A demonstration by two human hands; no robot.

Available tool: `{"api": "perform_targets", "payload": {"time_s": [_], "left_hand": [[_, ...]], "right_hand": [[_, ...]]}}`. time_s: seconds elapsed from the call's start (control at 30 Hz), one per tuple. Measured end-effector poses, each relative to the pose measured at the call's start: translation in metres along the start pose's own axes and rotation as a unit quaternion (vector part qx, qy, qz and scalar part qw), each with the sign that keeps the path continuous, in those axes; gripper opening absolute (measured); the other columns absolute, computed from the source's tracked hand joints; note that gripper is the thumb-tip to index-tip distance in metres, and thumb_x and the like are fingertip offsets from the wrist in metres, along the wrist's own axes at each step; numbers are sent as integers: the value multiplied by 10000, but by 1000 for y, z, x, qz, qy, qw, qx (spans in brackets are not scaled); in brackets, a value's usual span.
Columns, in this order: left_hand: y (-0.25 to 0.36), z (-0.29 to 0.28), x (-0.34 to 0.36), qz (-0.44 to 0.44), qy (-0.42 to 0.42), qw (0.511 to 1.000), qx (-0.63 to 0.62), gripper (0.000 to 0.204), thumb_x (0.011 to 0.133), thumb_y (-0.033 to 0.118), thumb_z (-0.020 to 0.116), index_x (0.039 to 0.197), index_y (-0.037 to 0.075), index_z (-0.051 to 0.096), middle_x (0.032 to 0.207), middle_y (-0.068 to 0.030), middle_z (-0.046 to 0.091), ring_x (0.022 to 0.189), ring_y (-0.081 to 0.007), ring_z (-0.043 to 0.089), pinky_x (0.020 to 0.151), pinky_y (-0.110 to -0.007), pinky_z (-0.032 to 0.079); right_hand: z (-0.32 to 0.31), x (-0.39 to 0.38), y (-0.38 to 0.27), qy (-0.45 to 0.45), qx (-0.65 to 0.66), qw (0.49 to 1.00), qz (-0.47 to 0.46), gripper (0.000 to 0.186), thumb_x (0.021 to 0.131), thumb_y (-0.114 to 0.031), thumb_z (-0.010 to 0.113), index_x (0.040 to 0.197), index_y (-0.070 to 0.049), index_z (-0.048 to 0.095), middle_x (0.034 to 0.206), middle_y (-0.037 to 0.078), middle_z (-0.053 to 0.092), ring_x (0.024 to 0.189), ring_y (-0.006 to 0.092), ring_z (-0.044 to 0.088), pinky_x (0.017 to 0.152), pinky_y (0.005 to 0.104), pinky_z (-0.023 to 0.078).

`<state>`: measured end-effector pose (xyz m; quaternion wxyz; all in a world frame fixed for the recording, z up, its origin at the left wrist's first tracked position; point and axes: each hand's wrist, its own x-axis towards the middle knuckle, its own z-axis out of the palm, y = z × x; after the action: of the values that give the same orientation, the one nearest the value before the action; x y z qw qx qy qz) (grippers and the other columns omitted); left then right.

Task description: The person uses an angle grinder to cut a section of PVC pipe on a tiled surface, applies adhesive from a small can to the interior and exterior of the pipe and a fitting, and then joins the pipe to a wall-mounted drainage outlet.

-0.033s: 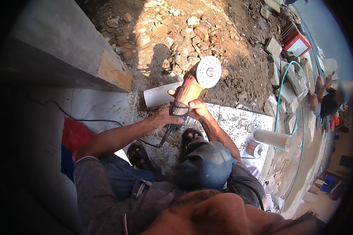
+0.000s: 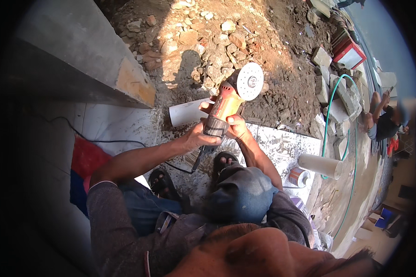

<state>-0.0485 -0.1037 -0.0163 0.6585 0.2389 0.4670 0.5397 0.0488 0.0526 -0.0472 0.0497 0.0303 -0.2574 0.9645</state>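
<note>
An angle grinder (image 2: 227,102) with an orange and dark body is held up in front of me, tilted with its head toward the upper right. On its head sits a pale round disc (image 2: 250,81) with small holes. My left hand (image 2: 198,138) is closed round the dark rear grip, and my right hand (image 2: 237,127) grips the body from the right side. Part of the fingers is hidden behind the tool. The black cord (image 2: 179,168) leaves the grinder's lower end and runs left across the white tiles (image 2: 282,147).
A white pipe piece (image 2: 186,113) lies behind the grinder. Another pipe piece (image 2: 320,166) and a can (image 2: 299,177) stand at right. Beyond are rubble (image 2: 189,37), concrete blocks (image 2: 339,108), a green hose (image 2: 329,115) and another person (image 2: 387,121). A concrete slab (image 2: 88,60) juts from the left.
The grinder has moved slightly up and to the right in both hands, and its disc is turned a little. Both hands keep their hold.
</note>
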Motion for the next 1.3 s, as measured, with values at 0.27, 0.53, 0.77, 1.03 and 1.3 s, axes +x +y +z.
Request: {"api": "perform_targets", "payload": {"time_s": [0.27,0.53,0.77,1.03,1.3], "left_hand": [[-46,5,37,199,249,897,305,779,787,290,733,1300,-95,291,1127,-257,503,1105,-300,529,916,-414,456],[-43,10,10,205,226,790,532,890,826,375,727,1387,-71,199,1253,-320,424,1174,-434,477,1011,-484,396],[31,-41,45,119,95,955,256,626,1006,505,380,1398,18,348,1335,-177,483,1215,-264,497,970,-372,437],[40,-26,69,134,9,990,-34,882,886,656,480,1488,55,248,1461,-121,394,1340,-265,391,1095,-421,340],[14,-39,80,115,-15,982,-148,759,927,599,476,1449,68,327,1386,-93,478,1247,-235,494,1042,-401,405]], "right_hand": [[24,11,7,275,-298,911,-76,765,787,-218,816,1358,-29,343,1230,110,535,1127,198,533,950,358,468],[15,0,7,273,-143,951,-10,697,765,-88,778,1341,-36,390,1158,116,580,1063,231,589,918,383,501],[20,-7,-14,216,-192,956,-40,724,663,-73,760,1304,-19,427,1067,89,564,1013,232,585,911,424,511],[32,4,-36,159,-270,949,-35,975,605,-167,823,1434,-32,327,1257,86,520,1167,213,494,1024,356,384],[8,-10,-7,182,-152,972,-6,854,704,-229,842,1394,2,394,1264,115,557,1177,236,525,1027,366,400]]}}
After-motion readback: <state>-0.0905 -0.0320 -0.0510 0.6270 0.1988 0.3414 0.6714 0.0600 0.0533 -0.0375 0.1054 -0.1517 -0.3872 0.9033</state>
